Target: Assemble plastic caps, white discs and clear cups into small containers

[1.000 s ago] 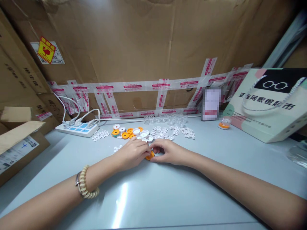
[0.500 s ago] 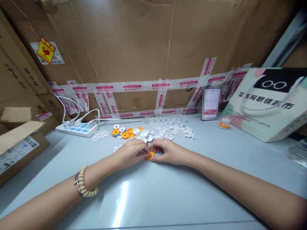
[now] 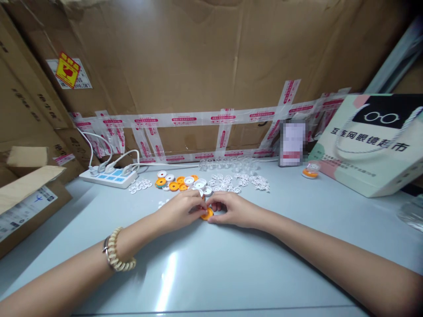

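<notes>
An orange round plastic part (image 3: 207, 214), shaped like a shallow cup, rests on the table between my hands. My right hand (image 3: 236, 210) grips its right side, thumb at the near edge and fingers at the far edge. Over its left side, my left hand (image 3: 183, 208) has its thumb and fingers pinched together; whatever they hold is hidden. Just behind my hands lies a cluster of orange and white round parts (image 3: 188, 181). Small white perforated pieces (image 3: 224, 182) are scattered right of that cluster, and small white discs (image 3: 140, 186) to its left.
Clear plastic cups (image 3: 228, 164) line the back by a large cardboard box (image 3: 198, 57). A power strip (image 3: 110, 176) with plugs and an open carton (image 3: 29, 202) stand left. On the right are a phone (image 3: 292, 143), an orange-white assembled piece (image 3: 310, 171) and a paper bag (image 3: 370, 141).
The view has shifted slightly, so the scene sits a little further right. Both hands stay at the orange part, with only slight finger movement.
</notes>
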A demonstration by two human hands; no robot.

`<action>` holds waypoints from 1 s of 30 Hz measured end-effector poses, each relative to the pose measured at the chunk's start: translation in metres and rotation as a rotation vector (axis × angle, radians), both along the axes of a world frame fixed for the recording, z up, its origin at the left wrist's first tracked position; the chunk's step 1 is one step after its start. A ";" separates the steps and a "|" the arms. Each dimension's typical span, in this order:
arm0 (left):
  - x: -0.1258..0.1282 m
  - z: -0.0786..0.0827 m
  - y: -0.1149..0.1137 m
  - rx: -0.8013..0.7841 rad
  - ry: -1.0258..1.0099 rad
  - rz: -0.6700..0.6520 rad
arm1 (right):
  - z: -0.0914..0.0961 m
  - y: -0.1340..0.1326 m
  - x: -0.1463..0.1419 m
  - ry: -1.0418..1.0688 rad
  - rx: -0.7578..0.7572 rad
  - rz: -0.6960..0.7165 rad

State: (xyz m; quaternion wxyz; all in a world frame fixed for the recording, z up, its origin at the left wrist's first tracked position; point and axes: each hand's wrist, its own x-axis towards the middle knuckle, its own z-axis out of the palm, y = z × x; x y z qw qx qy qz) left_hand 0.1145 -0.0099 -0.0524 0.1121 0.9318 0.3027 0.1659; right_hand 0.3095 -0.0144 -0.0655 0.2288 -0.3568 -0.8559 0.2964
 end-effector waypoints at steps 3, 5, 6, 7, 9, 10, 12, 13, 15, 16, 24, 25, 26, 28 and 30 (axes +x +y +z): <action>-0.003 0.003 -0.003 -0.017 -0.001 0.018 | 0.000 -0.001 -0.001 0.004 -0.005 -0.002; -0.006 0.005 -0.007 -0.013 -0.018 0.035 | 0.000 -0.001 -0.001 0.012 -0.014 0.000; -0.008 0.006 -0.009 -0.004 -0.028 0.036 | 0.001 -0.001 -0.001 0.015 -0.016 0.003; -0.011 0.007 -0.012 0.007 -0.034 0.029 | 0.001 -0.001 0.000 0.016 -0.014 0.004; -0.016 0.008 -0.019 0.027 -0.019 -0.004 | 0.002 0.000 0.001 0.017 -0.005 -0.001; -0.019 0.009 -0.023 0.037 0.000 -0.021 | 0.003 0.000 0.002 0.020 0.002 -0.006; -0.023 0.008 -0.029 0.057 0.047 -0.037 | 0.005 0.000 0.004 0.036 0.026 -0.008; -0.025 0.008 -0.032 0.065 0.065 -0.034 | 0.005 -0.001 0.005 0.048 0.042 -0.005; -0.028 0.006 -0.035 0.070 0.085 -0.026 | 0.004 -0.003 0.007 0.080 0.086 -0.003; -0.030 0.005 -0.036 0.067 0.089 -0.025 | 0.003 -0.005 0.008 0.097 0.107 -0.002; -0.031 -0.002 -0.035 0.056 0.066 -0.057 | -0.017 -0.010 0.010 0.204 0.222 0.039; -0.031 -0.003 -0.035 0.059 0.065 -0.060 | -0.018 -0.009 0.009 0.205 0.236 0.045; -0.031 -0.004 -0.036 0.063 0.065 -0.061 | -0.019 -0.009 0.009 0.209 0.255 0.051; -0.032 -0.005 -0.036 0.069 0.068 -0.060 | -0.021 -0.007 0.007 0.223 0.287 0.064; -0.032 -0.006 -0.036 0.056 0.062 -0.053 | -0.022 -0.007 0.006 0.234 0.301 0.076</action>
